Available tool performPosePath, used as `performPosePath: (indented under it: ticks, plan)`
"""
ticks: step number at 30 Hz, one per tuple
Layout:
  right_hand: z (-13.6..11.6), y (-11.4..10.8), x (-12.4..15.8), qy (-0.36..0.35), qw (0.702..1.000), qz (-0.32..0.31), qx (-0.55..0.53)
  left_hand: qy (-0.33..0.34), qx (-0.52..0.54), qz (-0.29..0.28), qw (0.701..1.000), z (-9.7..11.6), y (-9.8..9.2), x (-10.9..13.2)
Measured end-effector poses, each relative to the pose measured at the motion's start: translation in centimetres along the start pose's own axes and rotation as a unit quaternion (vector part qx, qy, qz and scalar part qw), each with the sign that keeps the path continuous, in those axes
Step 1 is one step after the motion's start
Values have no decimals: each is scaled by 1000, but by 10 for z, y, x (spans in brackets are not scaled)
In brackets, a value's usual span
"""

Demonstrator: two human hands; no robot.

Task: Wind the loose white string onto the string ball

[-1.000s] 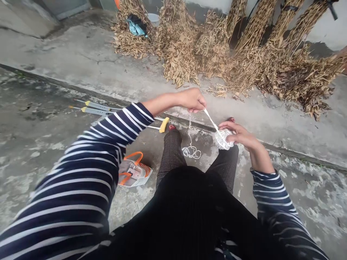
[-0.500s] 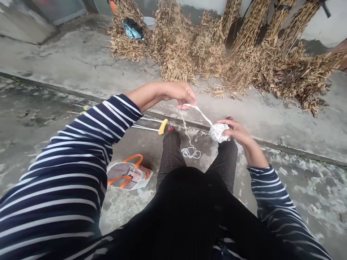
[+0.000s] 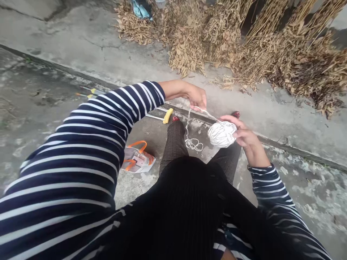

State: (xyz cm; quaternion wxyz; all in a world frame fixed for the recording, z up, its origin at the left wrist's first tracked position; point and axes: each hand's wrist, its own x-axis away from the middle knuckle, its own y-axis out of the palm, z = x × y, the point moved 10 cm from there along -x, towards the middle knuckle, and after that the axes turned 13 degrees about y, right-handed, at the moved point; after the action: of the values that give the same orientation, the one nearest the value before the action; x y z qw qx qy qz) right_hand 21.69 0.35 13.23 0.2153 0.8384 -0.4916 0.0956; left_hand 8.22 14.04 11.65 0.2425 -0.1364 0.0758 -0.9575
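Observation:
My right hand (image 3: 244, 135) grips a ball of white yarn (image 3: 222, 134) from its right side, thumb and fingers round it. A strand runs from the top of the ball to my left hand (image 3: 198, 99), whose fingers are closed on it. Below the left hand the free yarn (image 3: 189, 122) hangs down, kinked like a braid or chain. Its end lies in loose loops (image 3: 193, 144) between my legs. The ball is held above my right knee.
Dry bundled stalks (image 3: 189, 43) lean along the wall ahead. A white bag with orange handles (image 3: 139, 162) stands left of my legs. Crutch-like metal poles with a yellow grip (image 3: 168, 115) lie beyond it. A blue cloth (image 3: 142, 10) rests on the stalks.
My left hand has come nearer the ball, and the strand between the hands is shorter. The ball has turned in my right hand and shows more of its side. The view has tilted down.

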Motion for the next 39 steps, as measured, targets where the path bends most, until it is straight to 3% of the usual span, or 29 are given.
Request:
performPosePath:
  ticks: [4, 5, 7, 10, 13, 18, 21, 25, 29, 32, 35, 37, 39]
  plan:
    - [8, -2, -3, 18, 997, -3, -72, -56, -10, -136, 989, -26, 57, -8]
    - [10, -4, -4, 26, 996, 5, -83, -55, -2, -150, 987, -29, 67, -9]
    - [13, -11, -4, 37, 994, 27, -102, -12, 48, -119, 992, -24, 77, -11]
    - [17, -19, -4, 52, 990, 54, -119, 80, 176, -23, 981, -9, 80, -7]
    - [23, -22, -5, 72, 988, 50, -127, 124, 268, 17, 955, -5, 94, 2]
    - [29, -17, -2, 77, 990, 7, -121, 128, 260, 73, 954, -18, 98, 10]
    - [32, -9, 2, 81, 990, -22, -114, 124, 236, 57, 962, -13, 87, 14]
    - [22, 0, 6, 59, 992, -18, -106, 109, 209, -8, 972, 5, 72, 14]
    - [6, 0, 7, 26, 996, -1, -89, 83, 185, -104, 974, 10, 85, 8]
    - [-2, -12, 6, -5, 992, 33, -119, 87, 215, -88, 969, 3, 98, 4]
    - [-13, -32, 9, -56, 981, 85, -166, 72, 255, -78, 961, -16, 124, 4]
    - [-22, -44, 13, -87, 972, 120, -179, 70, 294, -32, 953, -29, 132, 4]
    - [-28, -51, 17, -102, 967, 146, -181, 86, 342, 51, 934, -37, 128, 4]
